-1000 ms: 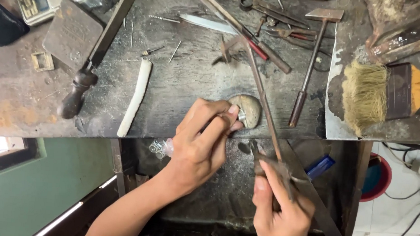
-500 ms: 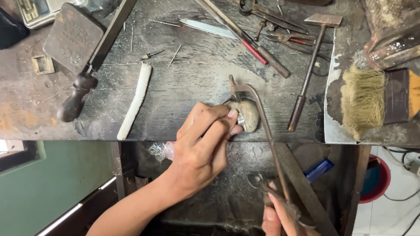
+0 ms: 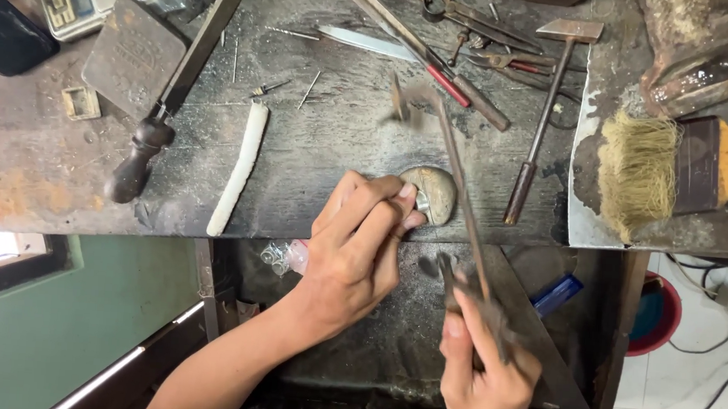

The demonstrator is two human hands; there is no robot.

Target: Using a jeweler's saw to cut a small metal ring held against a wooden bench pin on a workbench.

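My left hand (image 3: pixel 359 245) pinches a small silver ring (image 3: pixel 422 202) against the worn peg (image 3: pixel 435 192) at the surface (image 3: pixel 324 167) edge; my right hand (image 3: pixel 484 379) grips the saw frame (image 3: pixel 459 185); cutting seems underway; steady strokes needed.

Right hand (image 3: pixel 489 371) with the saw frame (image 3: pixel 459 185) now higher, blade end farther up the bench.

Worn, rust-stained bench (image 3: pixel 25 172), filings all over. On it: white stick (image 3: pixel 238 166), wooden-handled file (image 3: pixel 180 89), flat dark block (image 3: pixel 131 56), hammer (image 3: pixel 546 106), scissors/pliers (image 3: pixel 478 33), rounded peg (image 3: pixel 433 194) at front edge. Bristle brush (image 3: pixel 665 170) on metal sheet (image 3: pixel 588 233) at right.
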